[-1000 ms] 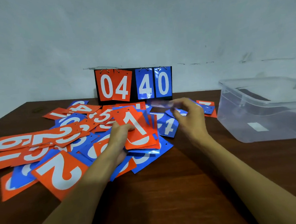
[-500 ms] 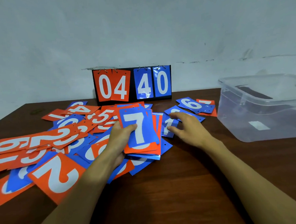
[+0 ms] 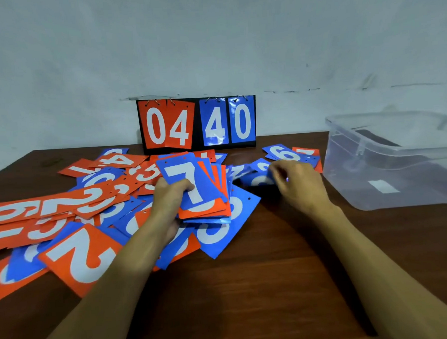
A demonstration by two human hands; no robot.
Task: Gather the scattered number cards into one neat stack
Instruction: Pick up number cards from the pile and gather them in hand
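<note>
Since half a second ago the right hand [image 3: 299,184] has shifted right off the blue "1" card and now pinches the near edge of a blurred blue card [image 3: 260,174], fingers curled narrow on it; the digit on that card is too smeared to read. The left hand [image 3: 168,200] has stayed put, closed round a stack [image 3: 205,193] of cards with the thumb pressed on the top face.

The stack's top card is blue with a white "7" and two small punched holes along its far edge. Under it show orange edges, then more blue, fanned slightly to the right and not squared. The stack sits just above the pile, tilted toward the camera.

The rest of the cards [image 3: 71,205] lie scattered over the left and middle of the brown table [image 3: 262,284], overlapping at all angles. They are glossy rectangles, orange or blue, each with one large white digit. A big orange "2" [image 3: 79,257] lies nearest on the left. A blue "6" [image 3: 285,153] and an orange card beside it lie apart at the far right, near a clear plastic tub [image 3: 398,165].

A scoreboard [image 3: 196,124] stands upright against the wall, showing orange "04" and blue "40" hung on rings.
</note>
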